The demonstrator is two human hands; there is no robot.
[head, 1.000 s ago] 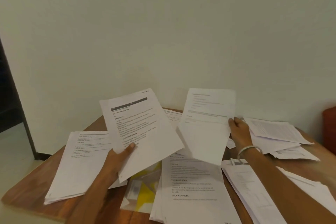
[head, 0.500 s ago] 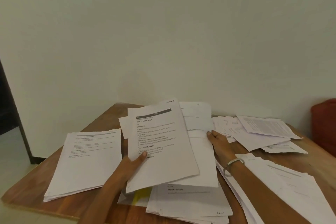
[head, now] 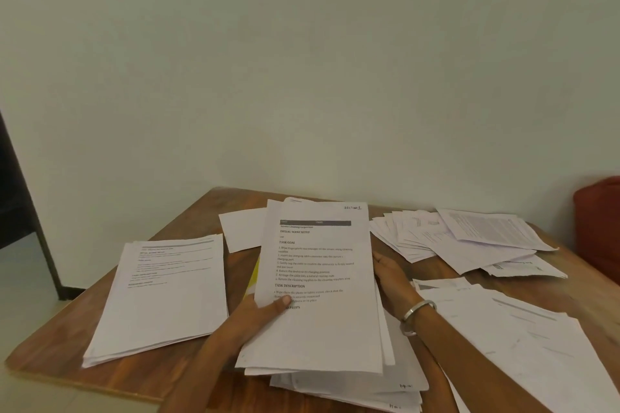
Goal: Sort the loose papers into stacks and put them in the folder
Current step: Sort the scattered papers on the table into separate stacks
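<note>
The left hand (head: 260,312) pinches the lower left edge of a white printed sheet headed by a dark bar (head: 318,278), thumb on top of the page and fingers hidden beneath. The right hand (head: 391,278) lies against the right edge of the same sheet with fingers straight; a silver bangle (head: 417,312) circles its wrist. The sheet rests on a central stack of white papers (head: 352,386) on the brown wooden table (head: 188,211). A yellow folder (head: 255,273) shows as a narrow strip just left of the sheet, mostly covered. Left of the sheet lies a squared stack of printed pages (head: 161,298). Right of it, near the wall, lies a fanned heap of loose papers (head: 469,238); nearer the person lies another white stack (head: 523,345). A red object (head: 600,221) stands at the table's far right.
</note>
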